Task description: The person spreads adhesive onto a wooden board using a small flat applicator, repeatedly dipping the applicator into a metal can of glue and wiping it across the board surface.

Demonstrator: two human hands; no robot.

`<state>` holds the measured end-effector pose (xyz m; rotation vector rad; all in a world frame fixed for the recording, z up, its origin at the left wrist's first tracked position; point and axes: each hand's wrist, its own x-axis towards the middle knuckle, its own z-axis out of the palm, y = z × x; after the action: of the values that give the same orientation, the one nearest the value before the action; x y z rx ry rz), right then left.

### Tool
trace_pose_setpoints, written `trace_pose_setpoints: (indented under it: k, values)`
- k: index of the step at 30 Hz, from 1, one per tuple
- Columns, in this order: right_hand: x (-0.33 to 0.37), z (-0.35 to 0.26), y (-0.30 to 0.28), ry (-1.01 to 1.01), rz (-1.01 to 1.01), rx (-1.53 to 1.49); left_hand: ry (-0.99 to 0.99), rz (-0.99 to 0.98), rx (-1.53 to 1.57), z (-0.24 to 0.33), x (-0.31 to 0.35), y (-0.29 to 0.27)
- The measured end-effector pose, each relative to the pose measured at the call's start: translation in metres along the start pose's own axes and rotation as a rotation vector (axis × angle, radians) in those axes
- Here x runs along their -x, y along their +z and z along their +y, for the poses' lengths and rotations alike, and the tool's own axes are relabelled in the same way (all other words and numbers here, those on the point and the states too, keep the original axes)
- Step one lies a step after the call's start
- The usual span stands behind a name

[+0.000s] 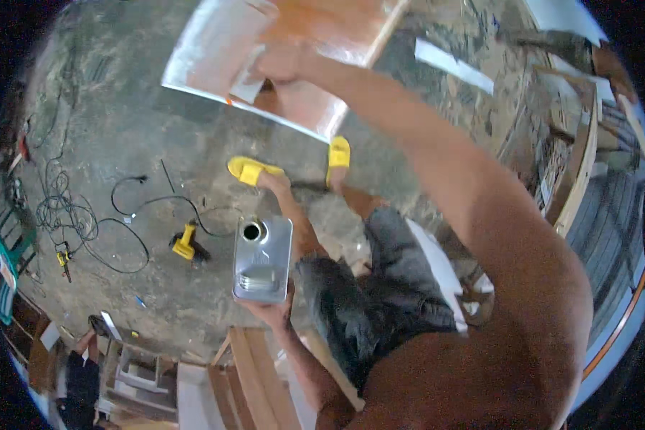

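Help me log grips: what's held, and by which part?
Left hand: metal can, by its near side. Right hand: apparently a pale flat piece, grip blurred.

Ok so your can (265,251) is smooth, shiny metal. Your board (315,29) looks super glossy, almost wet, with white glare toward its left edge. The card (249,80) near its near edge seems smooth, too blurry to call plastic or paper. Floor's (186,129) rough, matt concrete. Your slippers (251,173) by the board's near edge look rubbery, your shorts (344,308) are matt cloth, and the drill's (185,244) plastic.
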<state>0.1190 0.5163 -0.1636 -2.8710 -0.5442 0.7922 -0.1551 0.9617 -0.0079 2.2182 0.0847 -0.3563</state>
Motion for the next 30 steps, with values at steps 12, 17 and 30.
trace_pose_setpoints:
  k: [12,17,30]
  values:
    - [0.293,0.013,0.134,0.229,-0.674,0.083,0.011,0.067,0.069,0.032,0.043,0.045]
    - [0.31,-0.008,0.132,0.289,0.242,-0.474,-0.14,0.026,0.215,0.048,0.047,0.049]
    - [0.087,-0.074,0.046,0.042,0.318,-0.072,-0.095,0.061,0.08,0.002,0.042,0.013]
